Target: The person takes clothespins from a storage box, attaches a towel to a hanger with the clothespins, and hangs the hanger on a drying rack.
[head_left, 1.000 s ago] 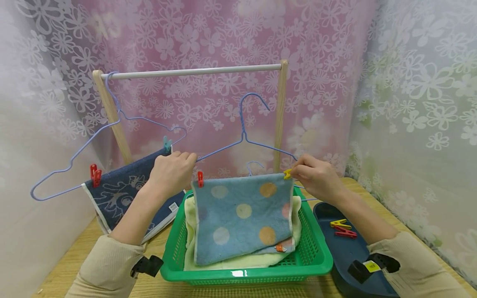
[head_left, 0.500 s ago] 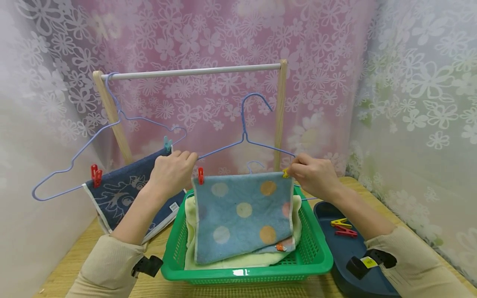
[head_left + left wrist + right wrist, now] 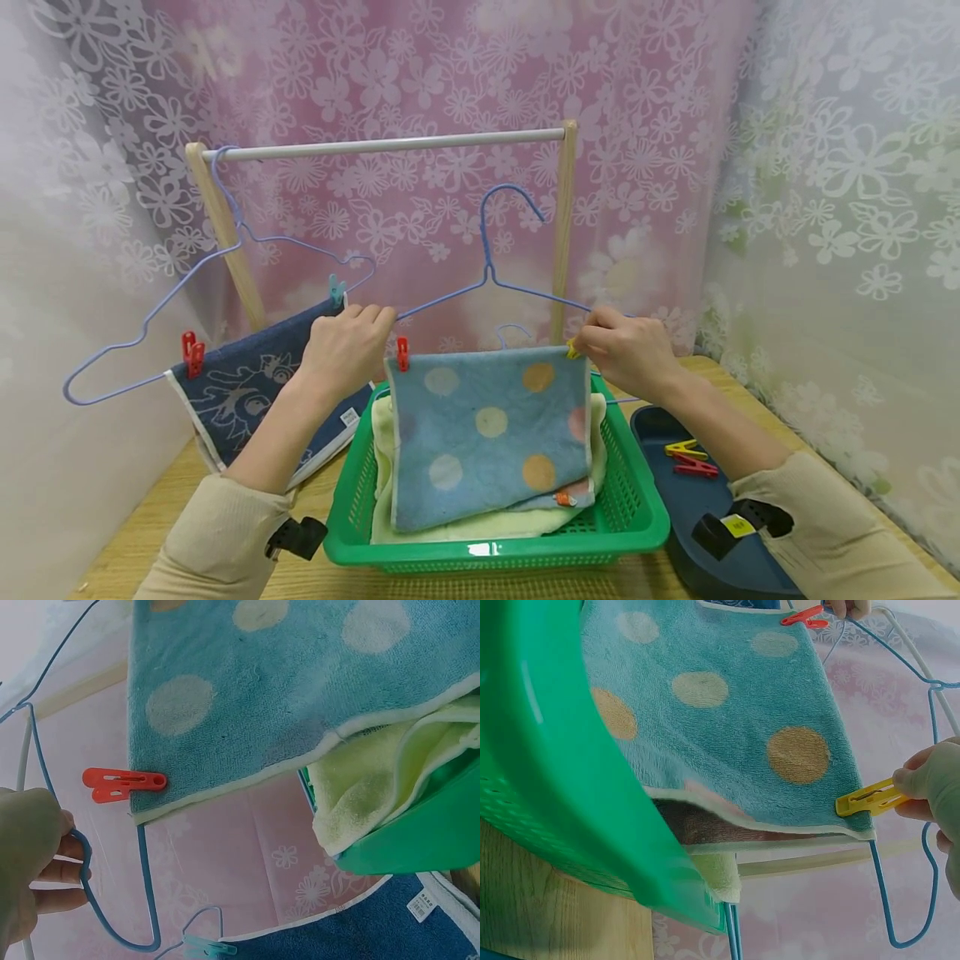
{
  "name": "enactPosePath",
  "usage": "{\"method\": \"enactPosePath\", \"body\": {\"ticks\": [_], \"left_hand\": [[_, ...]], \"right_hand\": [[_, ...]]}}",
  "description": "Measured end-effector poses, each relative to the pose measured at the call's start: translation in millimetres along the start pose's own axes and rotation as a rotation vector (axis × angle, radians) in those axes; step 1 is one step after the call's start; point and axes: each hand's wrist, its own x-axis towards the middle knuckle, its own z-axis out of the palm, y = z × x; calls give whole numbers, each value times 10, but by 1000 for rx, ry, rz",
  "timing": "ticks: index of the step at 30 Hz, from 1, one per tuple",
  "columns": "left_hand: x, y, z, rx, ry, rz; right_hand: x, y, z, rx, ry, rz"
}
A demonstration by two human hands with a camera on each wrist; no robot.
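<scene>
A light-blue towel with pale and orange dots [image 3: 480, 467] hangs folded over the bottom bar of a blue wire hanger [image 3: 487, 250]. My left hand [image 3: 347, 350] grips the hanger's left end, its fingers curled round the wire bend in the left wrist view. A red clothespin [image 3: 124, 782] fastens the towel near that hand. At the towel's right top corner, my right hand [image 3: 632, 354] pinches the handles of a yellow clothespin [image 3: 870, 800] between thumb and finger. The tip of this clothespin lies over the towel's edge. The hanger's hook points up, apart from the rack.
Under the towel stands a green basket [image 3: 420, 554] holding a pale-yellow towel [image 3: 382, 492]. A rack [image 3: 397, 145] behind carries another hanger with a navy towel [image 3: 247, 392]. On the right, a dark tray [image 3: 690, 533] holds a yellow clothespin [image 3: 685, 450] and a red clothespin [image 3: 695, 467].
My right hand has shifted slightly left and up along the towel's top edge, with the yellow clothespin. The left hand and towel are nearly still.
</scene>
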Motion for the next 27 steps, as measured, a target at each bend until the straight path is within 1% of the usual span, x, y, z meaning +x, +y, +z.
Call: {"method": "enactPosePath", "body": {"ticks": [6,14,18,21,25,27], "left_hand": [[2,2,9,0,0,0],[5,0,11,0,-5,6],[7,-5,15,0,-1,5],[7,-4,13,5,-9,-4],[1,-1,9,16,-16,-21],[-4,-3,7,23,-7,-28]], "right_hand": [[-11,-3,8,29,-7,1],[-14,12,-14,74,-57,15],[-19,20,-12,98,-75,2],[-23,26,-8,108,-79,-11],[-31,33,-13,89,-58,-12],[-34,42,-20,66,-21,-11]]}}
